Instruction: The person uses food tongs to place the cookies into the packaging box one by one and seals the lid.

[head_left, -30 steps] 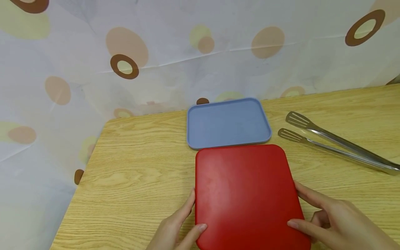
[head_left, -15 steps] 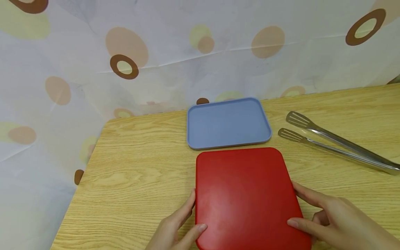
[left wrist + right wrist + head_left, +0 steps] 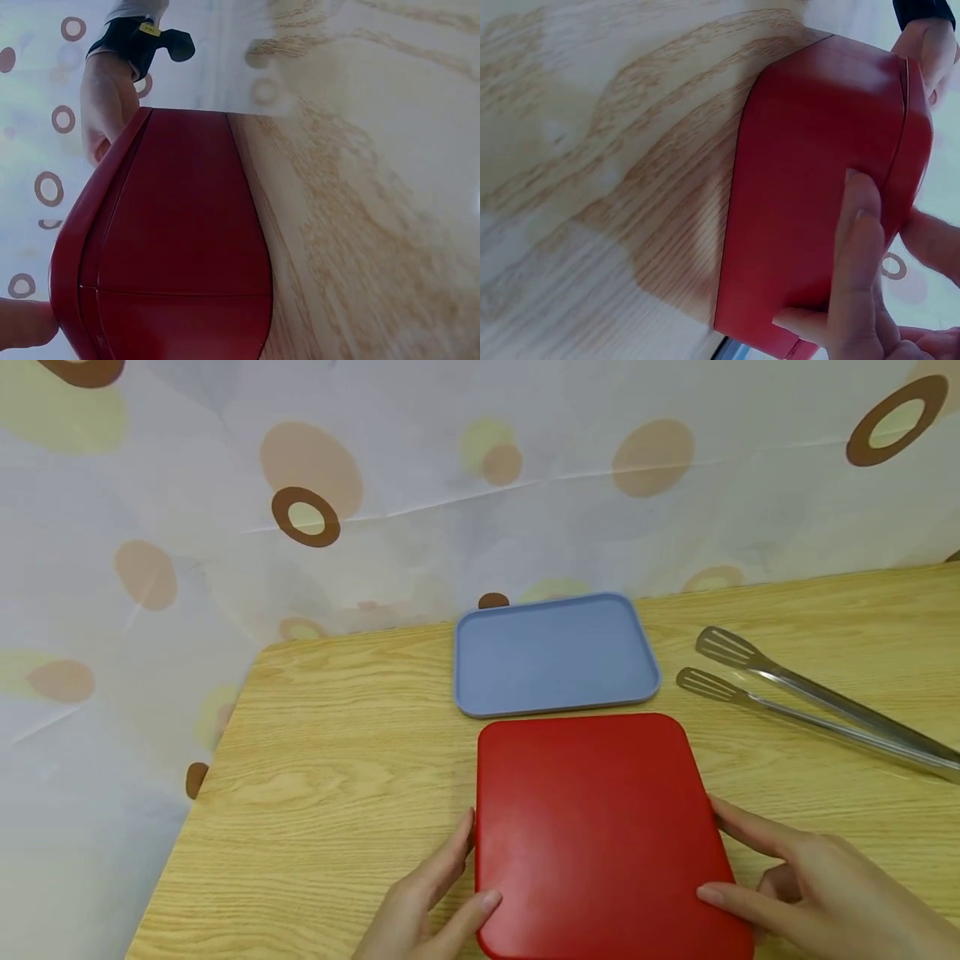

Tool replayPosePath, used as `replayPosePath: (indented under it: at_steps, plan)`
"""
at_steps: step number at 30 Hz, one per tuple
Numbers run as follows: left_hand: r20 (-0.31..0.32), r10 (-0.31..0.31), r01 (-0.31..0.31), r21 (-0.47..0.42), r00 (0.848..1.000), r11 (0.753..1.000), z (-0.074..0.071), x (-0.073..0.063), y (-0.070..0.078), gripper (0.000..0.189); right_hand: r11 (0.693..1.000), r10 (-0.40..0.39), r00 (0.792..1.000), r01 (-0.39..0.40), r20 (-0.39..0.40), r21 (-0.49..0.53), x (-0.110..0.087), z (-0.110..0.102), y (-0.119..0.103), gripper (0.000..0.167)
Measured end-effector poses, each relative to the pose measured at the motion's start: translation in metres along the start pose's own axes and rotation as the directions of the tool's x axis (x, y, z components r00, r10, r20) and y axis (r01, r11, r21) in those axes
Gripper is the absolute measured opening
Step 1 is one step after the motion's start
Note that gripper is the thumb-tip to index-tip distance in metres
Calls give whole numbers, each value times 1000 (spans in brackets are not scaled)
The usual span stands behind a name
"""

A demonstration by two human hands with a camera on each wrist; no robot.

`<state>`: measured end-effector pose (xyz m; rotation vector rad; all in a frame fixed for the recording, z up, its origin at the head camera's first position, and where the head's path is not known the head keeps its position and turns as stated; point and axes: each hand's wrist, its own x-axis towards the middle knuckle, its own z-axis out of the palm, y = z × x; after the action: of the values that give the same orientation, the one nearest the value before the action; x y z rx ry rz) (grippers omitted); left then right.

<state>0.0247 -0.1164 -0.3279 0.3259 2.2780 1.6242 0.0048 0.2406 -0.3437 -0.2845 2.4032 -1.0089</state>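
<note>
A red lidded box (image 3: 600,827) stands on the wooden table at the front, its smooth lid on top. My left hand (image 3: 427,902) holds its left side, thumb on the lid and fingers against the side wall. Opposite, my right hand (image 3: 817,893) holds the right edge the same way. In the right wrist view, fingers (image 3: 859,255) lie along the box's red side wall (image 3: 802,180), below the lid seam. The left wrist view shows another side wall (image 3: 180,217) and a thumb tip (image 3: 26,324) at the lid's edge. The box's inside is hidden.
A shallow blue tray (image 3: 555,656) lies just behind the box. To the right are metal tongs (image 3: 825,706) with slotted ends, spread apart. The wooden table (image 3: 315,777) extends left to its slanted edge, and a patterned sheet (image 3: 420,468) hangs behind.
The far edge of the red lid has dropped slightly toward me, widening the gap to the blue tray. Both hands keep their places on the box. The head view has shifted a little.
</note>
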Motion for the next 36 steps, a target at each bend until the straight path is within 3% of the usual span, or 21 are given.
replayPosePath:
  at_steps: [5,9,14,17,19,30,36]
  plan:
    - [-57,16,-19,-58,998,998,1,4,-3,68,993,-63,988,48,-139,-104,2,3,1,79]
    - [-56,-34,27,-119,998,992,2,10,-2,67,992,-52,981,29,-188,-121,7,2,2,75]
    - [-30,-112,104,-204,993,974,4,24,1,72,994,-4,990,20,-142,112,15,2,-1,70]
    - [3,-117,114,-235,993,965,6,31,1,72,962,-12,997,34,-81,272,19,4,-2,65]
    - [26,-94,97,-239,995,966,7,33,0,70,954,-24,997,47,-80,297,21,6,-2,63]
    - [-1,-58,57,-140,998,989,11,33,2,64,983,-62,981,92,-182,159,21,17,-6,66]
    - [-14,-70,67,-148,997,987,12,33,2,65,985,-74,975,103,-209,135,22,18,-11,66]
